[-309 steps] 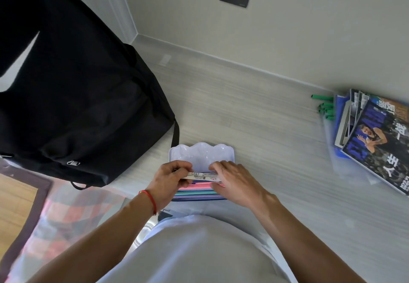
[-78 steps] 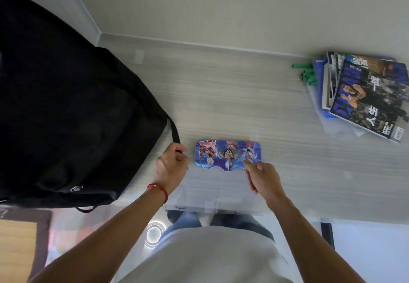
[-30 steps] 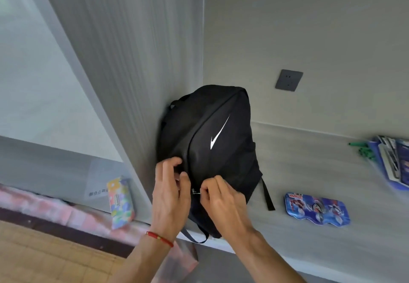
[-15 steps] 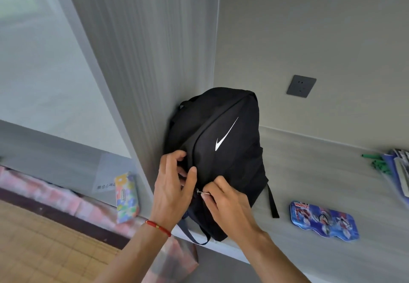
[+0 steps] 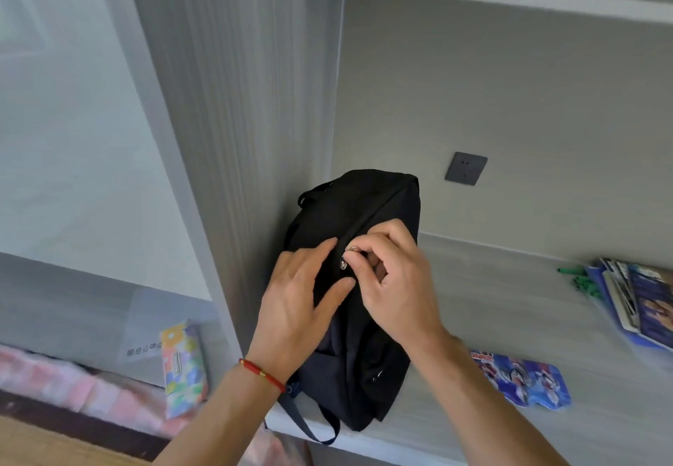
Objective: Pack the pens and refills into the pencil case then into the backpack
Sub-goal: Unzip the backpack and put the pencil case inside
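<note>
Right hand (image 5: 395,283) pinches what looks like a zipper pull (image 5: 352,250) on the black backpack (image 5: 364,210) — left hand (image 5: 302,298) lies flat, fingers straight, bracing it.

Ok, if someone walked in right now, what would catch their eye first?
The black backpack standing on the desk against the wall, with the right hand pinching its zipper pull and the left hand resting flat on the fabric. Right of it, the bright blue pencil case lies closed on the desk.
</note>
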Tool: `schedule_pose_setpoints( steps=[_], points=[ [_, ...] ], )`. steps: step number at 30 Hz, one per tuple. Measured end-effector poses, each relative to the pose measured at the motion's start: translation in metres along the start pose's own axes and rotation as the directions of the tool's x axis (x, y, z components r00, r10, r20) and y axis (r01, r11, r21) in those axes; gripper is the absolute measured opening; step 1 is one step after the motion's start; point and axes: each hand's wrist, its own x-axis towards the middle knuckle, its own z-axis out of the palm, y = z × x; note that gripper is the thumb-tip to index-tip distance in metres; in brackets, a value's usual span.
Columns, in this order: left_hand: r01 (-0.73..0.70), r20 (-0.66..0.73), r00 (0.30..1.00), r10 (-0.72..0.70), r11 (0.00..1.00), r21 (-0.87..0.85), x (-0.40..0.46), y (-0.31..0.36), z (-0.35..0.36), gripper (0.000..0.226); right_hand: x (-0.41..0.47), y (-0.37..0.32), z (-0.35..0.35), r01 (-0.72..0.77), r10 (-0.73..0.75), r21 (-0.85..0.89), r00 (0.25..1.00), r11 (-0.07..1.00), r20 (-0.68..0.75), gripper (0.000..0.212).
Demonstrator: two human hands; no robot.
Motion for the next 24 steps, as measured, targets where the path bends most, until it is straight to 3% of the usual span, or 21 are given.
schedule_pose_setpoints(
  steps=[5,12,14,16,18,22,24],
  points=[
    [0.003,-0.012,1.000,-0.004,0.999,-0.044,0.013,-0.001,-0.004,0.028,0.015,0.004,-0.006,-0.075,0.079,0.055,0.993,0.996,-0.082,0.009],
    [-0.024,0.146,0.989,0.013,0.997,0.075,0.025,0.006,-0.015,0.028,0.027,0.015,-0.020,0.047,-0.041,0.079,0.996,0.996,-0.077,0.011],
    [-0.029,0.189,0.982,0.010,0.995,0.098,0.021,0.006,-0.021,0.032,0.038,0.028,-0.026,-0.030,0.052,0.141,0.987,0.990,-0.153,0.013],
    [-0.013,0.239,0.971,-0.020,0.991,0.135,0.017,0.004,-0.026,0.034,0.055,0.047,-0.036,-0.195,0.242,0.222,0.948,0.955,-0.208,0.016],
    [0.021,0.244,0.968,-0.052,0.992,0.128,0.020,0.008,-0.028,0.035,0.068,0.064,-0.043,-0.307,0.359,0.281,0.920,0.909,-0.157,0.016],
    [0.087,0.098,0.992,-0.078,0.992,-0.088,0.052,0.036,-0.016,0.019,0.070,0.068,-0.042,-0.287,0.322,0.365,0.946,0.886,-0.038,0.016],
    [0.017,0.111,0.994,-0.018,1.000,0.011,0.074,0.049,-0.003,0.030,0.069,0.064,-0.042,-0.263,0.288,0.405,0.958,0.876,-0.002,0.016]
  ],
)
